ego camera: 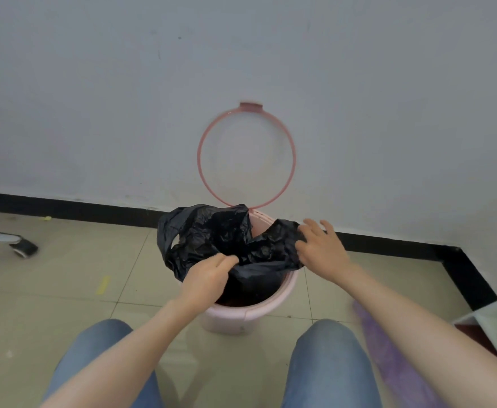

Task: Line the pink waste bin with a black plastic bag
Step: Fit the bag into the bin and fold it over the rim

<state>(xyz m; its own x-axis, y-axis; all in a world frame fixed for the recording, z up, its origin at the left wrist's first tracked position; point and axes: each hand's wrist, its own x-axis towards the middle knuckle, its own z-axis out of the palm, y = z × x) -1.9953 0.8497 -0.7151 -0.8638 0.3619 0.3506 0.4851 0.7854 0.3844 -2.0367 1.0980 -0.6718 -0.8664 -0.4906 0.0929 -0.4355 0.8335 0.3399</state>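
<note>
Denim knees (103, 363) flank the pink bin (229, 320) at centre, the black bag (223, 231) bunched across its mouth, left hand (209, 275) pinching the near edge, right hand (320, 248) spread flat at the right rim.

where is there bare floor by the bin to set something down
Widest free patch: the tiled floor left of the bin, up to the chair foot. A narrower strip lies right of the bin, toward the black skirting. Crowded: the bin mouth, with the left hand and right hand on the bag.
</note>
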